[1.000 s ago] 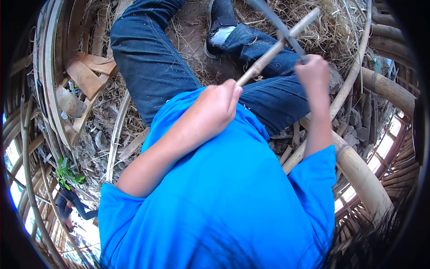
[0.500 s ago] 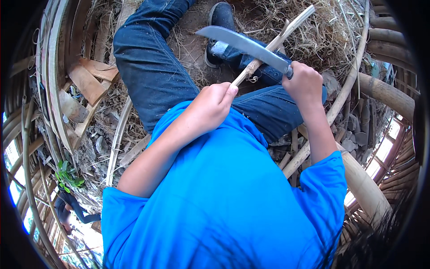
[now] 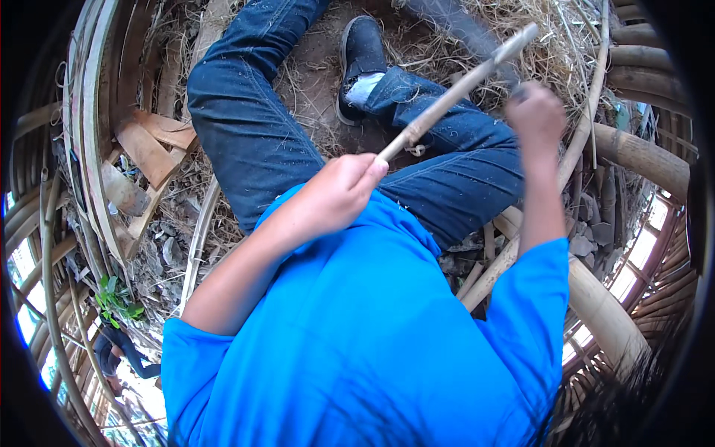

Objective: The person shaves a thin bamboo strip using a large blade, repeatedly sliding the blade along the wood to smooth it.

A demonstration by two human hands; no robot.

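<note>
My left hand [image 3: 344,192] is closed around the near end of a pale wooden stick [image 3: 439,106]. The stick slants up to the right, over my bent leg in jeans [image 3: 454,175]. A small curl of shaved wood hangs from it near its lower part. In my right hand [image 3: 536,115] is the handle of a machete [image 3: 465,31], its broad blade smeared by motion. The blade points up and to the left, beyond the stick's far end; whether the two touch cannot be made out.
Dry straw [image 3: 514,82] lies on the ground ahead. Bamboo poles [image 3: 644,160] run along the right. Wooden boards [image 3: 149,149] and a curved slatted frame stand at the left, with a green plant [image 3: 117,298] below. Another person [image 3: 123,350] is at the lower left.
My right hand has swung the machete forward and to the right, off the middle of the stick. My left hand still grips the stick, shifted slightly left and down.
</note>
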